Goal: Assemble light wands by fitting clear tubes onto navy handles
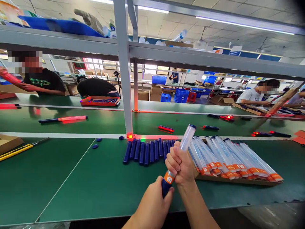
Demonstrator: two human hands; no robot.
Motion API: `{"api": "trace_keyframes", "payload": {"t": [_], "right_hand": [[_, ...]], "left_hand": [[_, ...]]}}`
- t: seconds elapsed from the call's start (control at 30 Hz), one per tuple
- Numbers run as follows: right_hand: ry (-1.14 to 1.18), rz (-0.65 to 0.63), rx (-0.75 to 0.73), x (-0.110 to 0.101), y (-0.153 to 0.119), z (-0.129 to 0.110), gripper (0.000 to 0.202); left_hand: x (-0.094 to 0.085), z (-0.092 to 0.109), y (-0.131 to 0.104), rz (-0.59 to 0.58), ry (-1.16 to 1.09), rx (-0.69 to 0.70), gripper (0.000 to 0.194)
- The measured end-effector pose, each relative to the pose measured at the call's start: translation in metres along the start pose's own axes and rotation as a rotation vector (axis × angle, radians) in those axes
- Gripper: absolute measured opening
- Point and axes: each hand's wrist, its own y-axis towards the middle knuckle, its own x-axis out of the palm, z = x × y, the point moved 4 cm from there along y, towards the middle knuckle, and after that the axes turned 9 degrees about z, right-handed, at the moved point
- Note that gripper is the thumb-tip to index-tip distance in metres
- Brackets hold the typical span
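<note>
A clear tube with a dark blue cap and an orange band (188, 137) is held at a slant over the green table. My right hand (180, 163) is wrapped round its clear middle. Below, my left hand (154, 198) grips the dark blue handle at the tube's lower end. Behind my hands, several dark blue handles (152, 153) stand side by side in a row on the table. To the right, a shallow cardboard box (238, 182) holds a pile of clear tubes (221, 152) with orange ends.
Two blue caps (95, 146) and yellow-handled tools (21, 151) lie left. A grey post (124, 70) rises beyond the handles, joined to an overhead shelf. Red-lit sticks (72, 118) rest on the green strip behind. Several people work across it.
</note>
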Motion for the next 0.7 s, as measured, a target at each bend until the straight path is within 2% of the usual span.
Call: {"api": "trace_keyframes", "payload": {"t": [0.07,0.17,0.27,0.3,0.37,0.43,0.47,0.5,0.53,0.6,0.7], "right_hand": [[-0.022,0.084,-0.064,-0.005,0.010,0.004,0.040],[-0.037,0.221,-0.134,-0.013,0.024,0.013,0.044],[-0.141,0.221,-0.174,-0.021,0.044,0.011,0.032],[-0.255,0.195,-0.202,-0.027,0.051,0.003,0.030],[-0.651,0.231,-0.347,-0.049,0.064,-0.024,0.048],[-1.213,0.413,-0.564,-0.082,0.068,-0.062,0.056],[-1.515,0.511,-0.648,-0.098,0.067,-0.080,0.048],[-1.793,0.561,-0.669,-0.115,0.066,-0.092,0.034],[-2.023,0.580,-0.623,-0.132,0.065,-0.101,0.025],[-2.343,0.555,-0.521,-0.160,0.061,-0.107,0.018],[-2.533,0.458,-0.428,-0.182,0.055,-0.097,0.013]], "left_hand": [[0.000,-0.009,0.013,0.050,0.164,-0.006,0.004],[-0.003,-0.015,0.030,-0.002,0.250,-0.005,0.005],[-0.024,-0.010,0.060,-0.049,0.313,0.019,0.009],[-0.036,-0.005,0.079,-0.029,0.370,0.036,0.014],[-0.065,0.006,0.134,0.074,0.527,0.066,0.024],[-0.089,0.014,0.204,0.175,0.676,0.044,0.035],[-0.097,0.016,0.241,0.206,0.725,0.024,0.035],[-0.103,0.016,0.276,0.229,0.775,0.003,0.034],[-0.107,0.014,0.308,0.248,0.824,-0.020,0.034],[-0.108,0.005,0.359,0.261,0.912,-0.057,0.036],[-0.099,-0.008,0.400,0.227,1.024,-0.035,0.041]]}}
